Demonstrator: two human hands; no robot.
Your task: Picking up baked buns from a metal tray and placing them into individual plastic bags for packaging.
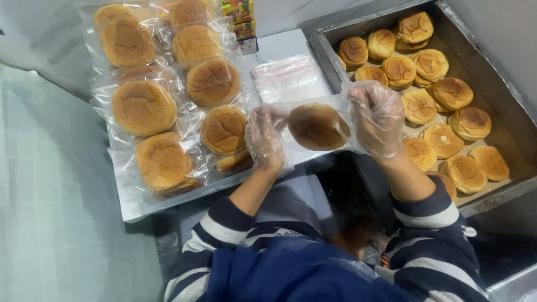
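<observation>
A white tabletop lies under your work, set against a pale checked surface at the far left. Your left hand and right hand, both in thin clear gloves, close their fingers on the two ends of a clear plastic bag with a round brown bun inside, held level between them just above the table's near edge. Both forearms rise from striped sleeves, wrists bent slightly inward. Just beyond your fingers lies a stack of empty bags. Out past your left fingers, bagged buns crowd the table in rows. Out past your right fingers, a metal tray holds loose unwrapped buns.
</observation>
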